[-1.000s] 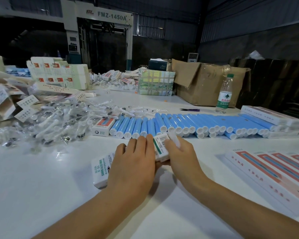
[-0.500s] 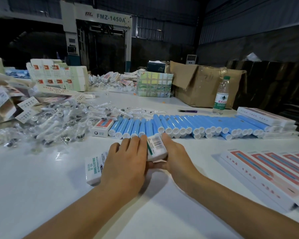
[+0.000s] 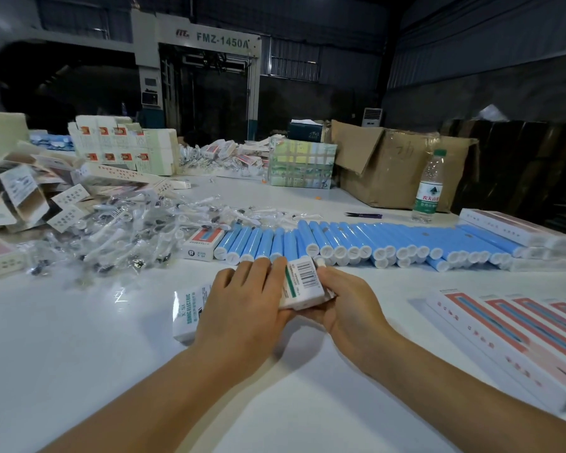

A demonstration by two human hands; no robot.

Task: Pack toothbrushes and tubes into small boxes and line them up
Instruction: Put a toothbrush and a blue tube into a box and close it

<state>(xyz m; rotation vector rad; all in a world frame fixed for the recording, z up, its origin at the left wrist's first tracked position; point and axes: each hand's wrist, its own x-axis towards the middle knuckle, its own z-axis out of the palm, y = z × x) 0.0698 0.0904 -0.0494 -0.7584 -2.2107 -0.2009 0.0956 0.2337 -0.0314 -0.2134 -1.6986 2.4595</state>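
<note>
At frame centre both hands meet on a small white box point(image 3: 303, 284): the left hand point(image 3: 242, 308) lies flat across it, the right hand point(image 3: 347, 299) grips its barcoded end, just below the blue tubes point(image 3: 356, 243).

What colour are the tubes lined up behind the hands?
Light blue with white end caps, the tubes show in the head view.

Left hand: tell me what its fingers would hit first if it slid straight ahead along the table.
The left hand points away from the person, toward the row of blue tubes. Its fingers would likely meet the tubes' white caps first; the gap looks small, though depth is unclear.
</note>
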